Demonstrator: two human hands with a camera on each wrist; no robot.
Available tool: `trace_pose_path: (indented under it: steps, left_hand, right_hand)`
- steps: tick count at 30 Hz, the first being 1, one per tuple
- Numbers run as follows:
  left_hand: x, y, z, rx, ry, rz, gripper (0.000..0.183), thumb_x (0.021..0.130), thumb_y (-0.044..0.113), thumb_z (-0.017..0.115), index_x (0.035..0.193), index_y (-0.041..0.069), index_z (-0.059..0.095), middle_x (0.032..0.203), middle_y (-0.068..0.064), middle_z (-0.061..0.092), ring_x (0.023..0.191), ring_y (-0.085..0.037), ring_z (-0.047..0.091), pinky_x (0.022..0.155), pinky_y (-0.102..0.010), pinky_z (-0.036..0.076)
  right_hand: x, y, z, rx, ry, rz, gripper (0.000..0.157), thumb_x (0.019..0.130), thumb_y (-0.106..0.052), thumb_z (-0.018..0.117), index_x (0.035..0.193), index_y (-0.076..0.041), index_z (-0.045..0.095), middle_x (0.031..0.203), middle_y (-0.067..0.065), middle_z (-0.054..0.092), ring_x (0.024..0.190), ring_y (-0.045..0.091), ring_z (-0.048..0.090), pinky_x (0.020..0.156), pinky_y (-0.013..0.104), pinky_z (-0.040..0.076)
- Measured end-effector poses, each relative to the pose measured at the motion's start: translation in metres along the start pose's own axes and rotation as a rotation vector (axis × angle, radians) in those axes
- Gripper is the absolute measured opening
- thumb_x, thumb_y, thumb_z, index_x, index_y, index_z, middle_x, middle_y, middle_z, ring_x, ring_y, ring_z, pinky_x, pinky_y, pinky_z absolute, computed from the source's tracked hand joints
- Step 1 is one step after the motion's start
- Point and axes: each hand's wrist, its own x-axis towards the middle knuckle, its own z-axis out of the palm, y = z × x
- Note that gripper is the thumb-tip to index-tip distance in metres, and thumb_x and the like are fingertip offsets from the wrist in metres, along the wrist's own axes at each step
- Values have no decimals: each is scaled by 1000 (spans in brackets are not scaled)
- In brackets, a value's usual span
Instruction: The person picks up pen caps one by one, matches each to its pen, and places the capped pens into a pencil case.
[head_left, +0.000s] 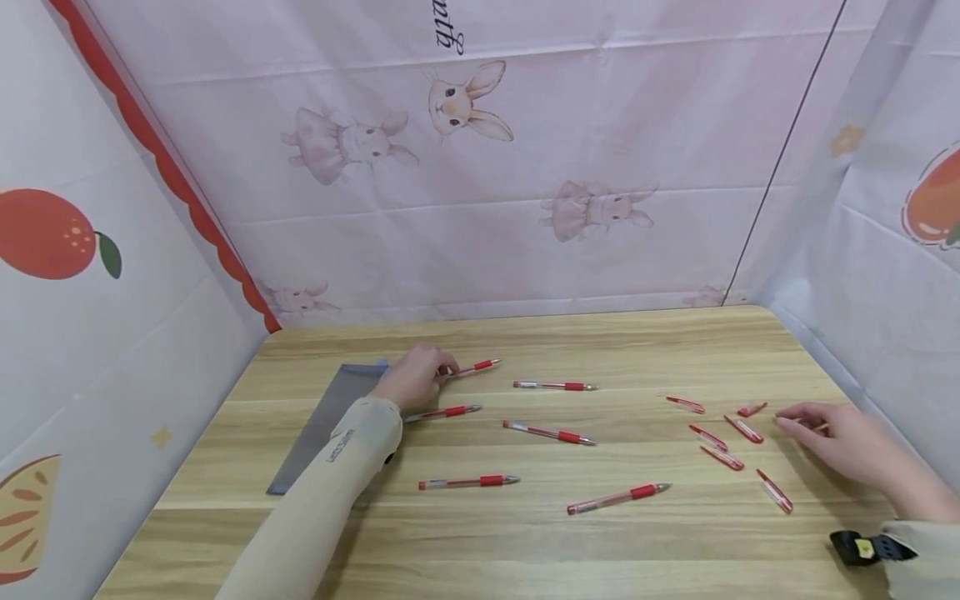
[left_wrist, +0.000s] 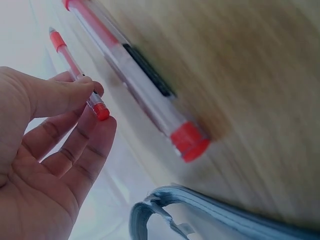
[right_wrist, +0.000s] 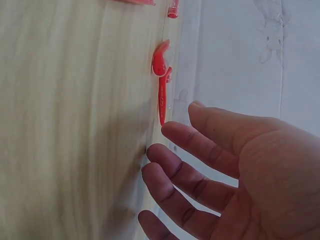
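My left hand (head_left: 415, 377) pinches a red gel pen (left_wrist: 68, 61) near its red end plug, between thumb and fingers, at the far left of the table. The pen is uncapped, with its tip pointing right in the head view. A second uncapped pen (left_wrist: 150, 90) lies close below that hand, partly behind the wrist in the head view. At the right, my right hand (head_left: 851, 442) holds nothing, its fingers loosely bent beside several loose red pen caps (head_left: 742, 429). One cap (right_wrist: 161, 95) lies just past its fingertips in the right wrist view.
Several more uncapped red pens (head_left: 551, 432) lie spread over the middle of the wooden table (head_left: 525, 550). A grey zip pouch (head_left: 318, 433) lies flat under the left forearm. Printed cloth walls (head_left: 637, 125) stand behind and at both sides.
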Motion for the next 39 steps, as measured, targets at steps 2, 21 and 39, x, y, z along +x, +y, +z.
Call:
trace_pose_path:
  steps: [2, 21, 39]
  left_hand:
    - [-2, 2, -1, -15, 1, -3, 25, 103, 4, 67, 115, 21, 81, 108, -1, 75, 101, -19, 67, 93, -43, 59]
    - [-30, 29, -12, -121, 8, 87, 23, 102, 4, 71, 119, 14, 82, 103, -3, 78, 90, -13, 67, 87, -39, 61]
    - [-64, 43, -21, -129, -15, 85, 29, 99, -5, 67, 116, 14, 82, 104, -1, 78, 88, -11, 65, 85, -36, 60]
  right_hand:
    - [2, -1, 1, 6, -2, -8, 32, 107, -23, 67, 115, 7, 76, 99, 22, 77, 85, 29, 71, 70, 38, 54]
    - [16, -17, 6, 5, -12, -6, 32, 105, -34, 70, 111, -5, 80, 98, 11, 78, 82, 16, 59, 70, 32, 45]
    - [28, -22, 4, -31, -7, 56, 34, 100, -43, 74, 90, -10, 76, 80, -1, 71, 73, 15, 56, 70, 34, 43]
